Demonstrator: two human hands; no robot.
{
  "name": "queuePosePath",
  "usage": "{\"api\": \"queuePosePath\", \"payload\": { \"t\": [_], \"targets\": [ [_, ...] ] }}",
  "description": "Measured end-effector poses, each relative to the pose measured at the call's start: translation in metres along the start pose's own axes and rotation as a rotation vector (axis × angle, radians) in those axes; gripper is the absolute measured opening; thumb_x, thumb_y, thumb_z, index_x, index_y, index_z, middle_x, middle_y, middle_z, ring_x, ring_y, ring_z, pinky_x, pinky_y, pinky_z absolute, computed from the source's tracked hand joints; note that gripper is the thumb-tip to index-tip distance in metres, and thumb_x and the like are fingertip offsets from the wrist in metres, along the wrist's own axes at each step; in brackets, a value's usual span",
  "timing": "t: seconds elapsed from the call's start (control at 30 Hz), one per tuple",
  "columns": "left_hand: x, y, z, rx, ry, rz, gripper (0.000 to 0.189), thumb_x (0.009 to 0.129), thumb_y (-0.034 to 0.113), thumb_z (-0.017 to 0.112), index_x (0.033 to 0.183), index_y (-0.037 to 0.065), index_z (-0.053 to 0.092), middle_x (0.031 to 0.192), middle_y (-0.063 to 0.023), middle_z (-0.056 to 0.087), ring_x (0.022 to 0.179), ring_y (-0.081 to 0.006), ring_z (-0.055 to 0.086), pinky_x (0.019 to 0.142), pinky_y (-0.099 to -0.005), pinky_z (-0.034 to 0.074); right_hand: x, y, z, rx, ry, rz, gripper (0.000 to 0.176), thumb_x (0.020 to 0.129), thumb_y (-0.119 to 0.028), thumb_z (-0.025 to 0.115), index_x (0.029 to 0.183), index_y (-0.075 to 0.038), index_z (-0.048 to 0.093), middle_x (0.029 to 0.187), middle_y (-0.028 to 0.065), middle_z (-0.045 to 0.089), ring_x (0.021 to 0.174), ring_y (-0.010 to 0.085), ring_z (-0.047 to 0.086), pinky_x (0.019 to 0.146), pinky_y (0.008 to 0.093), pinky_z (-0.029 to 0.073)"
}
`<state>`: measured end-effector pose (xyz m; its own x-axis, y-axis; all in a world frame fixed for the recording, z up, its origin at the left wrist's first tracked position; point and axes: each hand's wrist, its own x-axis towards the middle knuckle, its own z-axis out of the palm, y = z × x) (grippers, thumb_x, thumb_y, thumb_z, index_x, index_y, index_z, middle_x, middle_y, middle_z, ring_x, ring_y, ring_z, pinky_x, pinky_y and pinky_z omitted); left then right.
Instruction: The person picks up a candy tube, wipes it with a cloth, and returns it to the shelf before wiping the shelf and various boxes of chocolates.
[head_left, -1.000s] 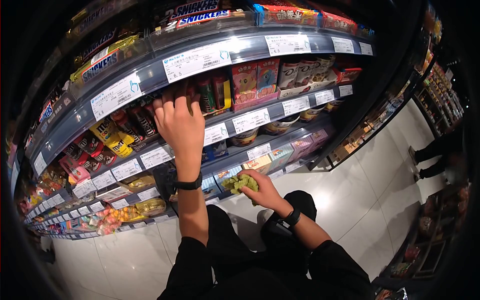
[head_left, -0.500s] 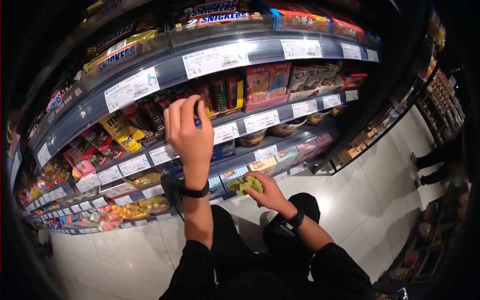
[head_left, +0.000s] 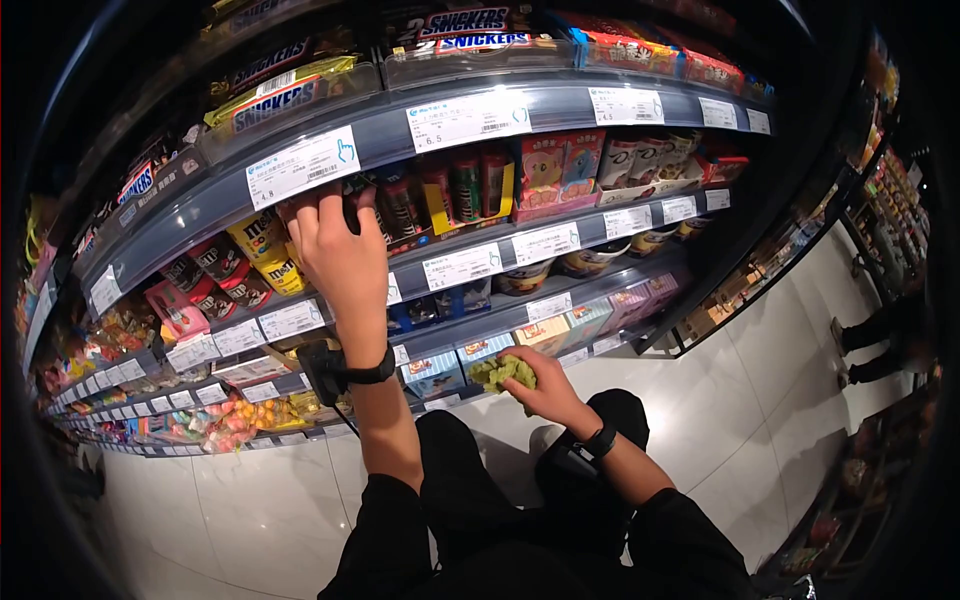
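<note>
My left hand point(head_left: 342, 255) reaches under the price-tag rail among dark tubes and packs on the middle shelf. Its thumb and fingers are apart and bent; the fingertips are partly hidden in shadow. Yellow M&M's packs point(head_left: 270, 250) stand just left of it, and dark tubes point(head_left: 400, 212) are to its right. Lower down, in front of the bottom shelf, my right hand point(head_left: 545, 390) is closed around a crumpled green cloth point(head_left: 503, 372).
Snickers packs point(head_left: 470, 40) lie on the upper shelf. Boxed sweets point(head_left: 545, 175) and cups point(head_left: 595, 258) are further right. The black shelf end panel point(head_left: 770, 190) stands at the right, with a person's legs point(head_left: 880, 335) beyond it.
My left hand has moved left and in among the packs on the middle shelf. My right hand still holds the green cloth. The view has shifted slightly.
</note>
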<state>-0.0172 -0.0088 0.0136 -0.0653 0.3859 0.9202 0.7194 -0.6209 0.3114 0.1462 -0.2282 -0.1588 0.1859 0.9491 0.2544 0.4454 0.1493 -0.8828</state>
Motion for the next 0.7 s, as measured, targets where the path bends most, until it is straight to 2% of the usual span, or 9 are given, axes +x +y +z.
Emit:
{"api": "queuePosePath", "payload": {
  "t": [0.1, 0.17, 0.3, 0.37, 0.43, 0.47, 0.53, 0.63, 0.7],
  "targets": [
    [0.001, -0.001, 0.000, -0.042, -0.067, 0.064, 0.013, 0.088, 0.007, 0.071, 0.099, -0.001, 0.068, 0.089, -0.0172, 0.060, 0.086, -0.0368, 0.055, 0.077, -0.0494, 0.045, 0.000, -0.002, 0.001, -0.005, 0.005, -0.020, 0.038, 0.093, -0.017, 0.074, 0.126, -0.004, 0.062, 0.111, 0.0145, 0.071, 0.078, 0.0276, 0.072, 0.070, 0.0370, 0.057],
    [-0.001, -0.005, 0.003, 0.011, -0.117, 0.119, 0.011, 0.088, 0.007, 0.071, 0.097, 0.005, 0.075, 0.081, -0.0120, 0.061, 0.081, -0.0343, 0.055, 0.077, -0.0461, 0.047, 0.000, -0.003, 0.002, -0.003, 0.000, -0.005, 0.038, 0.093, -0.017, 0.074, 0.126, -0.004, 0.062, 0.110, 0.0145, 0.071, 0.078, 0.0277, 0.072, 0.070, 0.0372, 0.057],
    [-0.001, -0.005, 0.000, 0.073, -0.115, 0.175, 0.016, 0.086, 0.005, 0.069, 0.100, 0.009, 0.077, 0.078, -0.0092, 0.062, 0.080, -0.0321, 0.054, 0.079, -0.0444, 0.047, 0.000, -0.002, 0.004, -0.007, -0.015, -0.009, 0.038, 0.093, -0.016, 0.074, 0.126, -0.004, 0.062, 0.110, 0.0148, 0.071, 0.082, 0.0297, 0.073, 0.074, 0.0384, 0.057],
    [-0.003, -0.006, 0.000, 0.068, -0.154, 0.190, 0.029, 0.088, 0.004, 0.067, 0.116, 0.009, 0.075, 0.083, -0.0106, 0.059, 0.085, -0.0325, 0.053, 0.080, -0.0438, 0.045, 0.001, -0.003, 0.005, -0.012, -0.014, -0.029, 0.038, 0.092, -0.016, 0.074, 0.126, -0.004, 0.062, 0.110, 0.0150, 0.071, 0.084, 0.0306, 0.072, 0.075, 0.0388, 0.057],
    [-0.004, -0.005, -0.001, 0.065, -0.165, 0.183, 0.029, 0.088, 0.004, 0.067, 0.116, 0.009, 0.075, 0.083, -0.0104, 0.058, 0.085, -0.0324, 0.053, 0.080, -0.0438, 0.045, 0.001, -0.005, 0.005, 0.004, -0.028, 0.022, 0.039, 0.092, -0.017, 0.075, 0.127, -0.005, 0.062, 0.113, 0.0159, 0.071, 0.092, 0.0343, 0.072, 0.082, 0.0400, 0.057],
    [-0.004, -0.005, -0.001, 0.059, -0.174, 0.179, 0.029, 0.088, 0.004, 0.067, 0.115, 0.009, 0.075, 0.084, -0.0102, 0.058, 0.085, -0.0322, 0.053, 0.081, -0.0438, 0.045, 0.001, -0.004, 0.006, 0.003, -0.029, 0.022, 0.039, 0.092, -0.017, 0.075, 0.127, -0.005, 0.062, 0.113, 0.0159, 0.071, 0.092, 0.0343, 0.072, 0.082, 0.0400, 0.057],
    [-0.004, -0.003, -0.002, 0.034, -0.149, 0.181, 0.029, 0.088, 0.004, 0.067, 0.115, 0.009, 0.074, 0.086, -0.0101, 0.058, 0.085, -0.0320, 0.052, 0.081, -0.0438, 0.045, 0.001, -0.003, 0.006, -0.028, -0.019, -0.014, 0.041, 0.091, -0.018, 0.075, 0.128, -0.005, 0.062, 0.117, 0.0164, 0.071, 0.102, 0.0370, 0.071, 0.088, 0.0410, 0.056],
    [-0.004, 0.001, -0.007, -0.019, -0.101, 0.184, 0.027, 0.090, 0.005, 0.066, 0.115, 0.010, 0.074, 0.089, -0.0098, 0.058, 0.086, -0.0316, 0.052, 0.082, -0.0437, 0.045, 0.001, -0.006, 0.006, -0.028, -0.051, 0.047, 0.041, 0.091, -0.018, 0.075, 0.128, -0.005, 0.062, 0.119, 0.0168, 0.070, 0.107, 0.0386, 0.069, 0.092, 0.0415, 0.055],
    [-0.004, 0.002, -0.009, -0.043, -0.077, 0.183, 0.026, 0.091, 0.005, 0.066, 0.115, 0.010, 0.074, 0.091, -0.0097, 0.059, 0.087, -0.0313, 0.052, 0.082, -0.0436, 0.045, 0.001, -0.004, 0.009, -0.043, -0.034, 0.018, 0.041, 0.091, -0.017, 0.075, 0.128, -0.005, 0.062, 0.118, 0.0166, 0.070, 0.104, 0.0378, 0.070, 0.090, 0.0413, 0.055]
  ]
}}
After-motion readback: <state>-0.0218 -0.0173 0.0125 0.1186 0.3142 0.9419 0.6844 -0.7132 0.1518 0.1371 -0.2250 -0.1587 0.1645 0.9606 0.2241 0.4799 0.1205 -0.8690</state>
